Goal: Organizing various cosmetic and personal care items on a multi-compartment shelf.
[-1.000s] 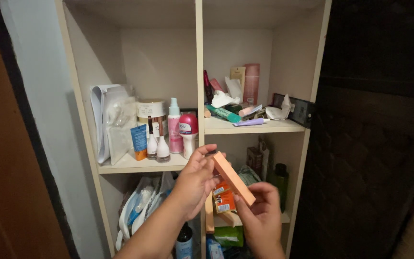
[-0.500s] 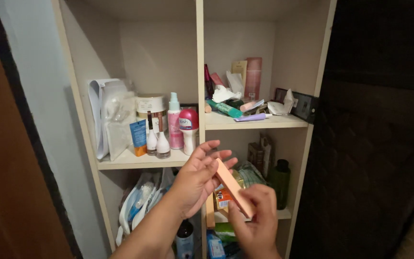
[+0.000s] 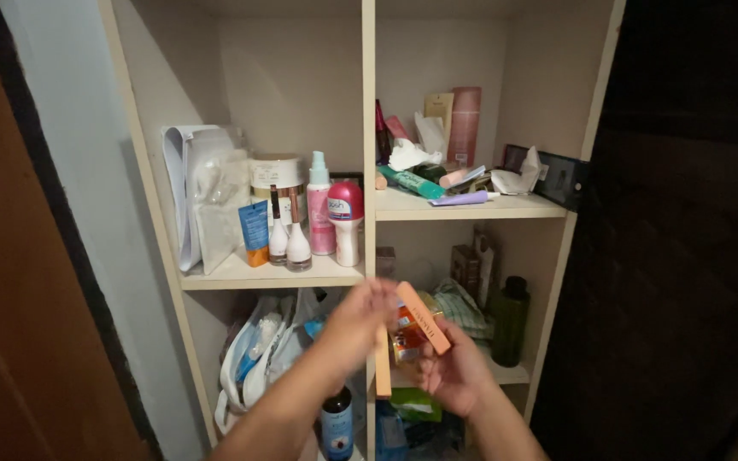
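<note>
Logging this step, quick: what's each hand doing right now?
Left hand: blurred, fingers at the upper end of the peach box; grip cannot be told.
Right hand: closed on the box's lower end, holding it up.

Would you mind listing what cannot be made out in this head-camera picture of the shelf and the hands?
- Left hand: motion-blurred; its touch on the long peach box is unclear.
- Right hand: its fingers are hidden behind the box.
- Orange packet: mostly covered by box and hands.
- Dark bottle: cut off by the bottom edge.
- Right of the shelf unit: too dark to read.
</note>
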